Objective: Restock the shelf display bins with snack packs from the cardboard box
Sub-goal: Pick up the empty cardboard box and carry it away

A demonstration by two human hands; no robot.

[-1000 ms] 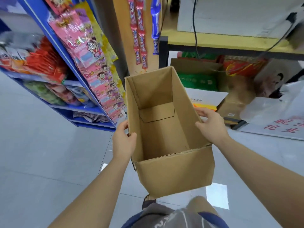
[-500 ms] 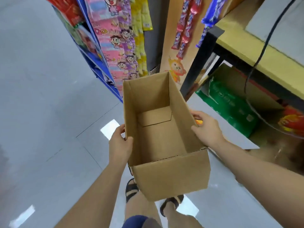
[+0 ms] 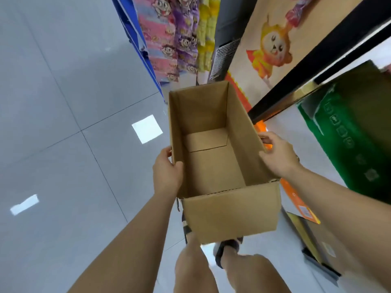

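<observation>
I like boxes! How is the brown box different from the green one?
The cardboard box is plain brown; the green box has white symbols. The left hand and right hand hold the cardboard box up; the green box sits low, near the floor. The cardboard box is open and empty; the green box's inside is hidden. Both have flat sides.

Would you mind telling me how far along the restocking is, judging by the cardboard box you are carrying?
The cardboard box looks emptied: only its bare bottom shows, so unloading seems done. In hand: the left hand and right hand grip its side walls above the floor. Left: probably just putting the box away; how full the blue shelf is cannot be seen.
</observation>
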